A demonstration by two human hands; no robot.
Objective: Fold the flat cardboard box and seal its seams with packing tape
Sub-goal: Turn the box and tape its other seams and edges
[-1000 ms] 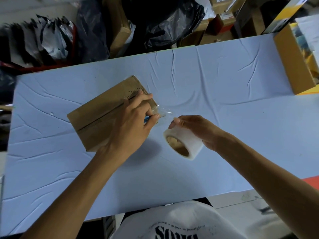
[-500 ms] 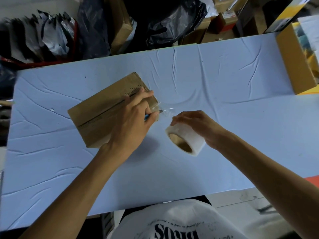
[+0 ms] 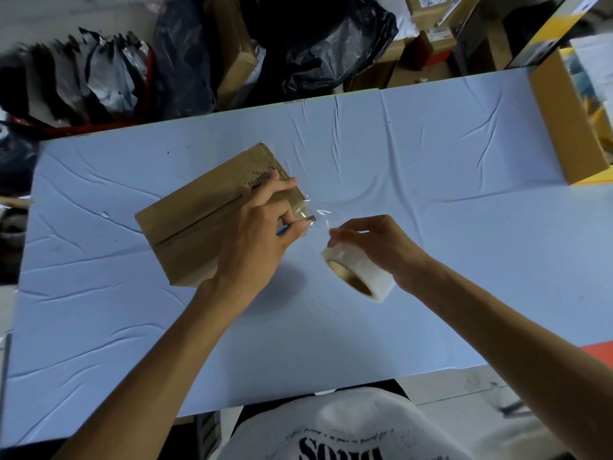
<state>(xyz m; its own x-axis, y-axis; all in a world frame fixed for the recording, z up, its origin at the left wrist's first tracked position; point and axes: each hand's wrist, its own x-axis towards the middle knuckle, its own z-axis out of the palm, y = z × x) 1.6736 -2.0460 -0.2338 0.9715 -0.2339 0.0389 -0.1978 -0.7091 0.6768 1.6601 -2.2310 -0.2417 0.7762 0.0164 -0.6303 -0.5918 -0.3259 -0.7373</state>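
Fingers of the left hand (image 3: 253, 234) curl around a small blue-handled cutter (image 3: 296, 226), whose dark tip pokes out to the right at the near right corner of the box (image 3: 212, 215). The index finger stretches forward along the box top, beside the centre seam, and the heel of the hand lies over the box's near right part. Right of that, the right hand (image 3: 378, 247) grips the tape roll (image 3: 360, 273) from above, thumb and fingers bent over its rim, the roll tilted so its brown core faces the camera. A clear strip of tape (image 3: 316, 215) runs from the roll up and left to the box corner, stretched and glinting, and the cutter tip sits at that strip, though whether the blade touches it is too fine to tell.

The box is folded up and closed, lying on the table (image 3: 398, 180) left of centre, turned at an angle, with a dark seam line and printed marks along its top. The table wears a pale blue wrinkled cover. An open brown carton (image 3: 564, 124) stands at the far right edge. Beyond the far edge sit black bags (image 3: 335, 44), grey plastic mailers (image 3: 106, 71) and more cartons. A white shirt (image 3: 358, 426) with dark lettering shows at the bottom.
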